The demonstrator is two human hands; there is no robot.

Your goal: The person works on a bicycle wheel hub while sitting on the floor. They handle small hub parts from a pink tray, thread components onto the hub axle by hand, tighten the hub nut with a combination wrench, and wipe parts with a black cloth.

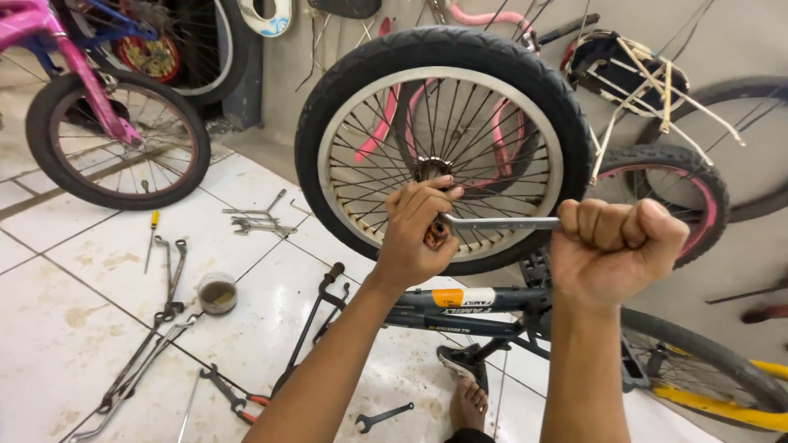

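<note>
right hand [616,246] fisted on the flat steel wrench [501,222]; left hand [419,230] pinches its head at the black-tyred spoked wheel [443,148] hub: axle nut mid-turn, next needs steady leverage.

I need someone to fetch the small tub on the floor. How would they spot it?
Start at the white tiled floor left of the upturned wheel. Among the long metal tools sits a small tub, the only round, squat container there.
</note>
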